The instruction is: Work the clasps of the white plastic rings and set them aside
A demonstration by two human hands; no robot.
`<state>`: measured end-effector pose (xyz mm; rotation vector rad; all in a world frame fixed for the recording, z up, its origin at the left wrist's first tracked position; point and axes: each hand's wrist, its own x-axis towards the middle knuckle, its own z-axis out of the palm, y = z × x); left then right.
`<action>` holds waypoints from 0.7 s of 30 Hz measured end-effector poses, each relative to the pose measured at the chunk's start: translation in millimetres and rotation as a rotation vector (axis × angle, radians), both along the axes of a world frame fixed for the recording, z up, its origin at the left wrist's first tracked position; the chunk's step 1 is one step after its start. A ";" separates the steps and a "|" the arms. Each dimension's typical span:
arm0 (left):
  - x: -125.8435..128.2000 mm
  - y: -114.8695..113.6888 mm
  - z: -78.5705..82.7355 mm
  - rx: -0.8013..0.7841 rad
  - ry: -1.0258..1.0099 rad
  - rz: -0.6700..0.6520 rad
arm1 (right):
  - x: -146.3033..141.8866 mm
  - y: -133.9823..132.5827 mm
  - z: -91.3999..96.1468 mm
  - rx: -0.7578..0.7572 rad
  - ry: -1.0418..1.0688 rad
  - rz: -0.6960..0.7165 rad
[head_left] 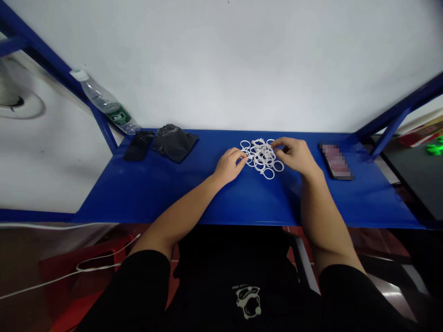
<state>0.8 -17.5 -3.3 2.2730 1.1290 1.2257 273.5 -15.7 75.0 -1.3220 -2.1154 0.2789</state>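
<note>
A loose pile of white plastic rings, like curtain rings with small tabs, lies on the blue table. At the pile's left edge is my left hand, its thumb and fingertips pinched together on a white ring that is partly hidden by them. My right hand reaches over the pile's right side, palm down. Its bent fingers touch the rings at the upper right, with a gap showing between thumb and forefinger. Several rings lie flat around the pile's edge, nearer to me and to the right.
A phone lies right of my right hand. At the back left are a black pouch, a dark flat object and a tilted clear bottle. A white wall rises behind; blue frame bars flank the table.
</note>
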 end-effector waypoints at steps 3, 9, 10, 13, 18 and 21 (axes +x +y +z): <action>-0.3 3.8 -5.6 -0.060 0.123 0.021 | 12.3 5.3 -3.5 -0.117 -0.069 0.036; 2.4 -2.3 -5.6 -0.155 0.273 0.040 | 4.8 12.7 -24.1 -0.230 -0.165 0.123; 2.4 -3.4 -4.1 -0.165 0.286 0.035 | 2.8 13.2 -25.8 -0.226 -0.177 0.120; 2.2 -5.1 -0.2 -0.197 0.318 0.017 | -2.5 13.4 -27.1 -0.205 -0.179 0.127; 1.6 -5.1 0.3 -0.201 0.330 -0.004 | -11.0 11.8 -27.7 -0.193 -0.135 0.118; 1.3 -5.2 -0.6 -0.208 0.338 -0.013 | -12.6 12.1 -28.9 -0.208 -0.148 0.104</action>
